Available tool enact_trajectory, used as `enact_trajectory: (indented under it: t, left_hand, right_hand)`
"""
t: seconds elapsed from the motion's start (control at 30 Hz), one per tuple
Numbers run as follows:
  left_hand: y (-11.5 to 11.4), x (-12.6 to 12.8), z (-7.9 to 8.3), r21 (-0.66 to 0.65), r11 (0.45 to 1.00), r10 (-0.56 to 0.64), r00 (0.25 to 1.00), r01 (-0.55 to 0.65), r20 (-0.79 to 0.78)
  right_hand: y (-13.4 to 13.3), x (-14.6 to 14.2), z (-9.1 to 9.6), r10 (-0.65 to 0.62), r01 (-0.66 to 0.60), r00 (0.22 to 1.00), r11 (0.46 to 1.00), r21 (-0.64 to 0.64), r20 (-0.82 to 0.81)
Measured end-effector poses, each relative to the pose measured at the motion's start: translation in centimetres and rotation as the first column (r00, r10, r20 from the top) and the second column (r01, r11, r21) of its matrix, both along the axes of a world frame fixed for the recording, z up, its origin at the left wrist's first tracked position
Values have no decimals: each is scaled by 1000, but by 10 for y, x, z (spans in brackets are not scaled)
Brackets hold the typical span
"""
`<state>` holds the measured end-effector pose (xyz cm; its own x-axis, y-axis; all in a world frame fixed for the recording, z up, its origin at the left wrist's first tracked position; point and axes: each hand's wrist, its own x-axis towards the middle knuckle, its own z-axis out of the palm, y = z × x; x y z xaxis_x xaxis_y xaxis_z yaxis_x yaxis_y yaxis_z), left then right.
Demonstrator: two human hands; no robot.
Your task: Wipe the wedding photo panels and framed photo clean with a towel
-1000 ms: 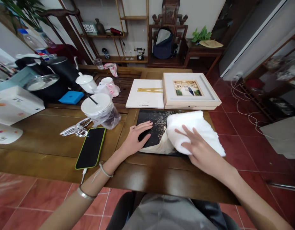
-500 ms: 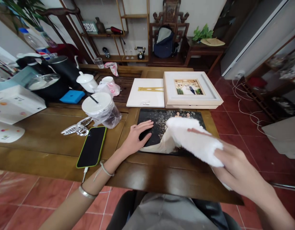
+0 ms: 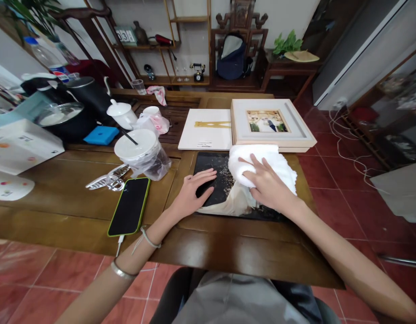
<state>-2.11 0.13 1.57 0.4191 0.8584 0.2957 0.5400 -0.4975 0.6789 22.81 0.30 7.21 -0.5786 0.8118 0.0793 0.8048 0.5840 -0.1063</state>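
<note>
A dark photo print (image 3: 219, 180) lies flat on the wooden table (image 3: 76, 189) in front of me. My left hand (image 3: 193, 191) rests flat on its left part, fingers stretched out. My right hand (image 3: 267, 184) presses flat on a white cloth (image 3: 262, 164) that covers the print's upper right part, fingers spread over the cloth. Just behind the print lie a white-framed photo (image 3: 270, 126) and a white board with a gold mark (image 3: 207, 129).
A phone in a green case (image 3: 129, 206) with a cable lies left of my left hand, beside a silver hair clip (image 3: 108, 179). A lidded cup in a plastic bag (image 3: 143, 155), a teapot (image 3: 122, 116), a blue box (image 3: 100, 135) and white boxes (image 3: 24, 146) stand further left.
My right hand had lifted the cloth toward the near right; now it is back down on the print's upper right, pressing the cloth flat. My left hand has stayed put.
</note>
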Motion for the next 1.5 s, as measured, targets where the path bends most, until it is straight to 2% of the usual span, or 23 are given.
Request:
enact_trajectory:
  t: [0.1, 0.23, 0.37, 0.47, 0.53, 0.57, 0.63, 0.7, 0.77, 0.83, 0.93, 1.1, 1.23, 1.4, 1.5]
  left_hand:
    - [0, 0, 0, 4, 1000, -3, 1000, 3, 6]
    - [0, -1, 0, 3, 1000, -5, 1000, 5, 2]
    - [-1, -1, 0, 6, 1000, -5, 1000, 5, -4]
    - [-1, -1, 0, 3, 1000, -11, 1000, 11, -2]
    - [-1, -1, 0, -1, 1000, -8, 1000, 8, -2]
    - [-1, 0, 0, -3, 1000, -6, 1000, 6, -2]
    - [0, 0, 0, -2, 1000, -5, 1000, 5, 1]
    - [0, 0, 1, 1, 1000, -8, 1000, 8, 3]
    - [-1, 0, 1, 3, 1000, -5, 1000, 5, 3]
    - [-1, 0, 0, 4, 1000, -1, 1000, 1, 8]
    - [-1, 0, 0, 6, 1000, -5, 1000, 5, 18]
    - [0, -1, -1, 16, 1000, -10, 1000, 10, 21]
    - [0, -1, -2, 23, 1000, -8, 1000, 8, 17]
    - [0, 0, -2, 22, 1000, -1, 1000, 1, 7]
    - [0, 0, -1, 29, 1000, -11, 1000, 11, 9]
  right_hand:
    - [-12, -2, 1, 35, -35, 999, 998, -50, -1]
    - [-53, -2, 10, 98, -95, 995, 985, -145, 10]
    - [-93, -1, 21, 195, -194, 980, 946, -261, -24]
    - [-105, 6, 35, 281, -300, 954, 895, -331, -104]
    - [-104, 16, 45, 318, -358, 933, 856, -374, -167]
    - [-101, 22, 50, 306, -360, 932, 853, -379, -195]
    - [-93, 35, 56, 235, -307, 939, 901, -305, -251]
    - [-82, 43, 59, 130, -184, 954, 965, -186, -271]
    - [-67, 44, 58, 39, -58, 970, 996, -74, -240]
    - [-49, 38, 53, -1, 3, 984, 1000, 12, -176]
    - [-21, 20, 37, 36, -27, 995, 994, 107, -88]
    - [7, -6, 5, 61, -61, 998, 998, 29, 11]
    - [-6, -13, 1, 97, -98, 995, 994, -55, -6]
    - [-49, -13, 8, 207, -209, 978, 962, -176, -31]
    - [-74, -11, 13, 275, -285, 958, 925, -250, -77]
